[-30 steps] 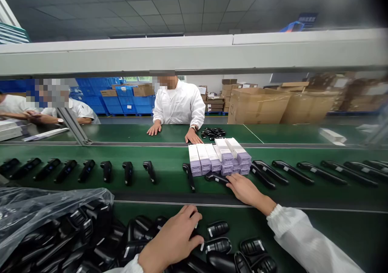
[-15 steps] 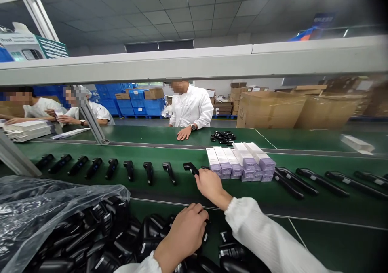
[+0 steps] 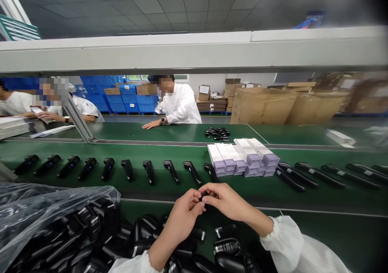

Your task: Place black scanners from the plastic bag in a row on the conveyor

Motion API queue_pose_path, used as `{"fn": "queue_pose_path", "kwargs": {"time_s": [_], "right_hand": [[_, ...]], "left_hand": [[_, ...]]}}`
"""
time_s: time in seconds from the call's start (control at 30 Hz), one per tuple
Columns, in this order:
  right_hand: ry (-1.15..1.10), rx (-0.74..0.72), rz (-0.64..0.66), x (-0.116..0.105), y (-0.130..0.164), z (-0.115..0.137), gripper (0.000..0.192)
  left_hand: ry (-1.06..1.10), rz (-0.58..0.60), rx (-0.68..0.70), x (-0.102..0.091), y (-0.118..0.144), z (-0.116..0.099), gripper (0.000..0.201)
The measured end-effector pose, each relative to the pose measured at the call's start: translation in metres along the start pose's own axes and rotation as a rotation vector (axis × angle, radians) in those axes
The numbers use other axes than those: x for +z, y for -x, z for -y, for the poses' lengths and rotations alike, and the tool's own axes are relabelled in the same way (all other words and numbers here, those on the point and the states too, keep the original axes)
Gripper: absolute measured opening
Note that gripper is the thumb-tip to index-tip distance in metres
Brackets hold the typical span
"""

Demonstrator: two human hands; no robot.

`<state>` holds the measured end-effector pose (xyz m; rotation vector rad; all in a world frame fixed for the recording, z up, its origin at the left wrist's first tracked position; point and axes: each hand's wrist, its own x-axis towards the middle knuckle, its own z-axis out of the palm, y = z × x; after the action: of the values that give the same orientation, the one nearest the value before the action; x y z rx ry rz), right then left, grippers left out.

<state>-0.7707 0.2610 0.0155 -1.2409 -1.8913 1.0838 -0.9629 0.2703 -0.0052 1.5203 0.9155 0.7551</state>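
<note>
My left hand (image 3: 184,213) and my right hand (image 3: 226,201) meet at the near edge of the green belt. Both have their fingers closed around a small black piece (image 3: 203,196), mostly hidden by the fingertips. Just beyond them, a row of black handheld devices with bent heads (image 3: 192,172) lies spaced out along the belt. One more such device (image 3: 211,171) rests between my right hand and the boxes. Below my wrists is a heap of loose black parts (image 3: 148,230), partly in a clear plastic bag (image 3: 57,208).
White and purple boxes (image 3: 224,159) are stacked on the belt, with longer black devices (image 3: 312,170) to their right. A co-worker in white (image 3: 183,103) leans over the far belt (image 3: 127,131) near a black pile (image 3: 217,134). A metal post (image 3: 78,121) and crossbeam (image 3: 194,54) frame the view.
My right hand has let go of a bent black device on the belt and come back to my left hand, which has risen slightly. The co-worker opposite has reached leftward. The view has shifted a little.
</note>
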Motion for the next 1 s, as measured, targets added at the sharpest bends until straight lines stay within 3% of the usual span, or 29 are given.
{"fn": "queue_pose_path", "kwargs": {"time_s": [0.2,0.3,0.43,0.53,0.67,0.77,0.87,1.0], "right_hand": [[-0.254,0.131,-0.213,-0.013,0.013,-0.034,0.027],[-0.364,0.114,-0.334,-0.009,0.011,-0.031,0.029],[-0.520,0.069,-0.295,0.003,0.015,-0.012,0.038],[-0.570,0.106,-0.254,0.000,0.024,-0.011,0.040],[-0.367,0.211,-0.446,-0.026,0.031,-0.046,0.028],[-0.054,0.256,-0.584,-0.042,0.029,-0.082,0.025],[0.303,0.300,-0.572,-0.043,0.023,-0.104,0.030],[0.609,0.390,-0.530,-0.034,0.014,-0.111,0.044]], "left_hand": [[-0.226,0.021,-0.023,0.012,0.000,-0.010,0.016],[-0.165,0.071,-0.085,0.023,-0.004,-0.008,0.034],[0.165,0.093,-0.116,0.043,-0.013,-0.007,0.038],[0.157,0.101,-0.111,0.043,-0.013,-0.010,0.032],[-0.473,0.120,-0.021,0.015,0.000,-0.018,0.024],[-0.892,0.233,-0.003,-0.005,0.013,-0.021,0.030],[-1.079,0.319,-0.022,-0.010,0.020,-0.014,0.033],[-1.165,0.323,0.002,-0.005,0.016,-0.001,0.027]]}}
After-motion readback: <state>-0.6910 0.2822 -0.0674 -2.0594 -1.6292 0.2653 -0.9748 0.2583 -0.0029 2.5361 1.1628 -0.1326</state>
